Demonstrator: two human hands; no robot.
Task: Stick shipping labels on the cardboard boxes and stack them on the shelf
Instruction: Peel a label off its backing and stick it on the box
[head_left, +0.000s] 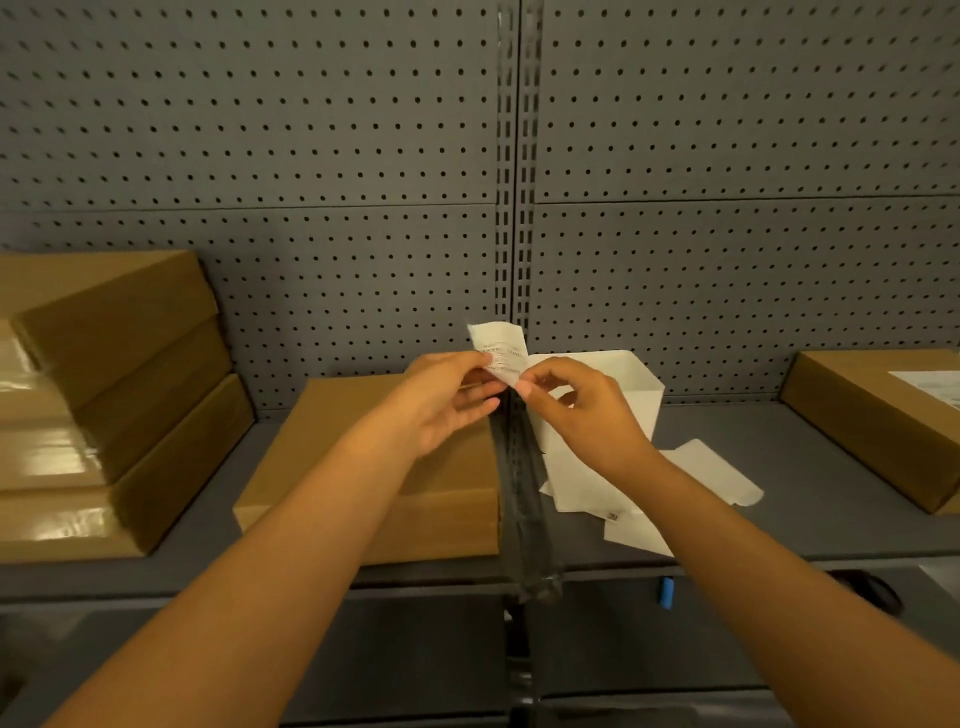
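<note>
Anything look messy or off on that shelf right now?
Loose white backing sheets lie scattered on the shelf beside the white bin. The box stack at left sits staggered, not squared.

**Around the shelving**

A grey pegboard back wall (311, 130) rises behind, split by 1 slotted upright post (514, 208). A small blue object (666, 592) sits at the front edge, near a dark looped item (872, 590).
</note>
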